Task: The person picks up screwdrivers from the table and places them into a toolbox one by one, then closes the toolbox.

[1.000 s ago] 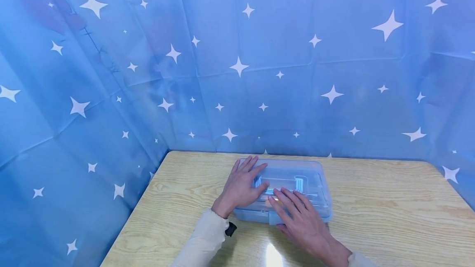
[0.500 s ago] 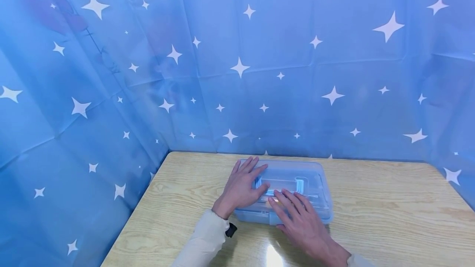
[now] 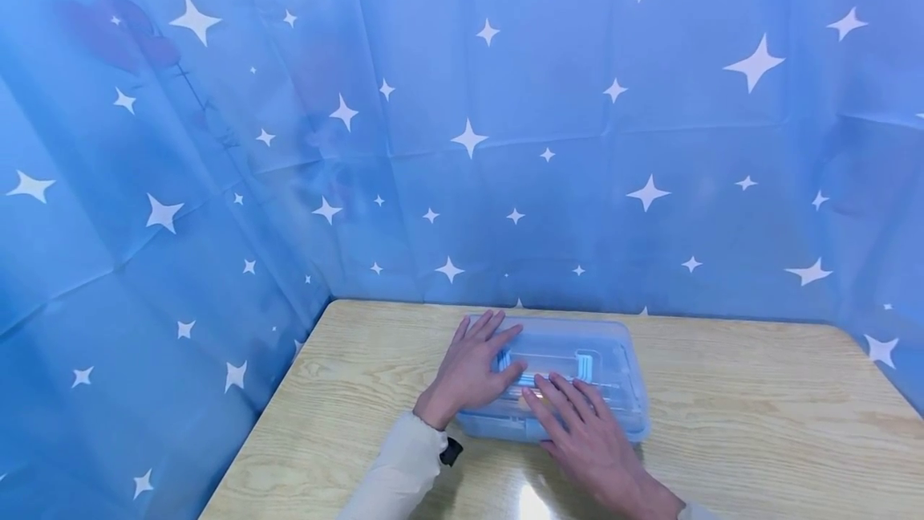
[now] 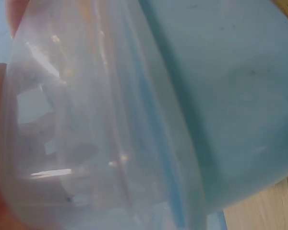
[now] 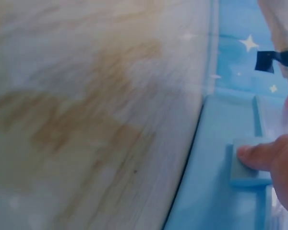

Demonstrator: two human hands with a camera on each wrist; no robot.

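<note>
A translucent plastic storage box (image 3: 613, 350) with a light blue base sits on the table, its lid down. Pale blue parts of a handle (image 3: 585, 367) show on the lid, and blurred contents are visible through it. My left hand (image 3: 468, 371) rests with spread, straight fingers over the lid's left end. Straight fingers of my right hand (image 3: 588, 440) lie over the lid's front part. In the right wrist view, its thumb (image 5: 259, 155) presses on the blue front latch (image 5: 252, 179). The left wrist view shows the box's end wall (image 4: 240, 96) close up.
The box stands near the back edge of a wood-grain table (image 3: 751, 416). A blue curtain (image 3: 563, 103) with white stars hangs behind and to the left. A black strap (image 3: 451, 452) is on the left wrist.
The whole head view has shifted slightly downward in the frame. Both hands keep their places on the box, and the lid stays down.
</note>
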